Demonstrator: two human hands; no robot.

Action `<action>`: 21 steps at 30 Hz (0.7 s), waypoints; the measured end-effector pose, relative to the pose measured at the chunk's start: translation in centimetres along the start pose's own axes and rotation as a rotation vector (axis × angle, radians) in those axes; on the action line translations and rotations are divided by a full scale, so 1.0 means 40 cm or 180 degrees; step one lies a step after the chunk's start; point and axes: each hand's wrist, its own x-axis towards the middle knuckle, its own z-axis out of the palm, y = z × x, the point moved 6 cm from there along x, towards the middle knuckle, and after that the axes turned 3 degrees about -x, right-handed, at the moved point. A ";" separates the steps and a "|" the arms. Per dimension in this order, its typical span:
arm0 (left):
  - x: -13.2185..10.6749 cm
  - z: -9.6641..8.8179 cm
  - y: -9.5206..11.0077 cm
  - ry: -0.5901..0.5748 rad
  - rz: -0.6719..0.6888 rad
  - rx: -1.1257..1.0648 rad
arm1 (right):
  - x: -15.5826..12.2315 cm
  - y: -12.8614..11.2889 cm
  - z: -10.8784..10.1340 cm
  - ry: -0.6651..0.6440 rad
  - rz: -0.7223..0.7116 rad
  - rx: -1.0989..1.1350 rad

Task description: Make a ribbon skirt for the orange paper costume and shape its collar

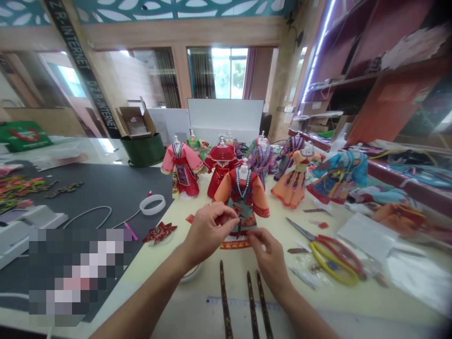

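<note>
A miniature orange robe (259,193) with a bead-trimmed collar and a blue-grey patterned skirt stands on a small white form in front of me. My left hand (210,226) is at the skirt's left front, thumb and forefinger pinched together. At the lower right of the skirt, my right hand (269,252) also has its fingertips pinched. A short dark patterned strip (239,228) hangs on the skirt between them; I cannot tell which hand grips it. Several long dark patterned strips (251,301) lie nearer to me, across a clear ruler (212,300).
Several dressed miniature forms stand behind, including a pink robe (183,165) and a red one (221,165). Scissors (326,254) with red and yellow handles lie right. A folded patterned piece (160,232) and a tape roll (152,204) lie left. A green bin (144,149) stands behind.
</note>
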 end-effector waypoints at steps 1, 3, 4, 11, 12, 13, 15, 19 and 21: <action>-0.007 -0.002 0.002 -0.0048 -0.0077 -0.0089 | -0.001 -0.003 -0.005 0.0032 -0.0029 0.0072; -0.018 -0.007 0.009 -0.0149 -0.0228 -0.0325 | -0.001 -0.009 -0.013 0.0071 -0.0095 0.0223; -0.022 -0.010 0.014 -0.0200 -0.0274 -0.0457 | 0.000 -0.012 -0.017 0.0078 -0.0130 0.0293; -0.057 -0.019 0.026 -0.0723 -0.0632 -0.1340 | -0.022 -0.059 -0.022 -0.0356 -0.0291 0.0673; -0.065 -0.015 0.025 -0.0837 -0.0713 -0.1401 | -0.034 -0.073 -0.018 -0.0518 -0.0303 0.0754; -0.075 -0.011 0.025 -0.0948 -0.0794 -0.1442 | -0.048 -0.089 -0.014 -0.0696 -0.0314 0.0839; -0.094 -0.001 0.026 -0.1140 -0.0949 -0.1502 | -0.082 -0.114 0.000 -0.1113 -0.0223 0.0922; -0.124 0.021 0.022 -0.1252 -0.1227 -0.1664 | -0.164 -0.112 0.028 -0.1678 0.0358 0.0820; -0.137 0.039 0.007 -0.1240 -0.1479 -0.1781 | -0.209 -0.089 0.041 -0.1864 0.0685 0.0953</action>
